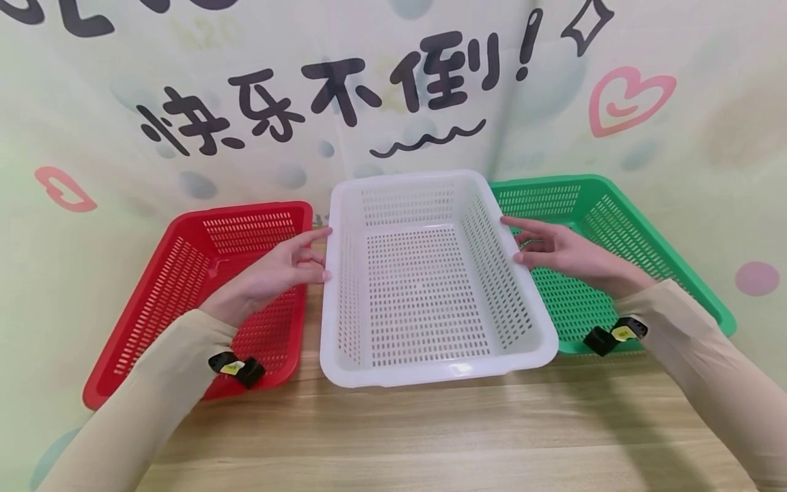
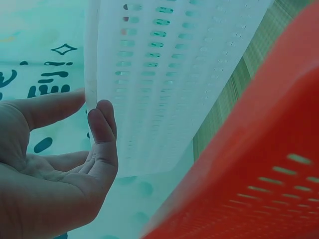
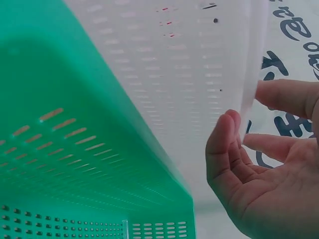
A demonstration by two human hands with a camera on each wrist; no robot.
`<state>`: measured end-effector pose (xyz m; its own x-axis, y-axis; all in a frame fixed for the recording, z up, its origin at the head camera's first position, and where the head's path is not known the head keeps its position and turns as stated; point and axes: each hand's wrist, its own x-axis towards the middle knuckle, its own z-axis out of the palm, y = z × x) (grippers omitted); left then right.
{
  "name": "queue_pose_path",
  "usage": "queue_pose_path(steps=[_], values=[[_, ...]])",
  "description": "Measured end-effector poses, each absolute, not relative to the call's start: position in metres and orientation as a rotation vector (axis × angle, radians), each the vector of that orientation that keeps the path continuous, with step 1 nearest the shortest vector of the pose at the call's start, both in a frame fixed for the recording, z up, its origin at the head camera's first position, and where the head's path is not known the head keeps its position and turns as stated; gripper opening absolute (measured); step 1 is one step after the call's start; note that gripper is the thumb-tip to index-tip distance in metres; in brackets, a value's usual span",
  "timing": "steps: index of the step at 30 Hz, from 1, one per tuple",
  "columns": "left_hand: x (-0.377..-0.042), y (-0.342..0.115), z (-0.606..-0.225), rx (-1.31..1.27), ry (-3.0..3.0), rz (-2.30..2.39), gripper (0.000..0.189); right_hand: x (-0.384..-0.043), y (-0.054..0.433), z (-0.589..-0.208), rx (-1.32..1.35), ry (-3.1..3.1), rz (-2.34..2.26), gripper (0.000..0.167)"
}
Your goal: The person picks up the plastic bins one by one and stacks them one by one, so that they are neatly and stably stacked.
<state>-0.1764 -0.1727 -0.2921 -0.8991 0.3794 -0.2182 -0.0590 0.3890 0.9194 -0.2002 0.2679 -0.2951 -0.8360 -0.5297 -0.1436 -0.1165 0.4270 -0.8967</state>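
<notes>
A white perforated plastic basket [image 1: 393, 375] stands in the middle between a red basket [image 1: 246, 229] and a green basket [image 1: 670, 253]. On its left rim, my left hand [image 1: 277, 273] grips the edge. The left wrist view shows these fingers [image 2: 102, 129] curled under the lip. My right hand [image 1: 565, 256] holds the opposite rim, reaching over the green basket. In the right wrist view, its fingers [image 3: 219, 149] curl beneath the lip, with another digit at the top edge. The white basket's inside shows only its slotted floor and walls.
All three baskets are by a wooden table [image 1: 344, 437], close to a printed backdrop [image 1: 258, 171] with dark lettering and hearts. The white basket's right side overlaps the green one in the head view. Small black devices are strapped to both wrists.
</notes>
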Motion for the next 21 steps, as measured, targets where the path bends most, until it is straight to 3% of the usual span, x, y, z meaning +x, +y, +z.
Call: queue_pose_path(steps=[21], values=[[-0.176, -0.167, -0.293, 0.31, 2.152, 1.723, 0.079, -0.189, 0.273, -0.302, -0.698, 2.411, -1.536, 0.059]])
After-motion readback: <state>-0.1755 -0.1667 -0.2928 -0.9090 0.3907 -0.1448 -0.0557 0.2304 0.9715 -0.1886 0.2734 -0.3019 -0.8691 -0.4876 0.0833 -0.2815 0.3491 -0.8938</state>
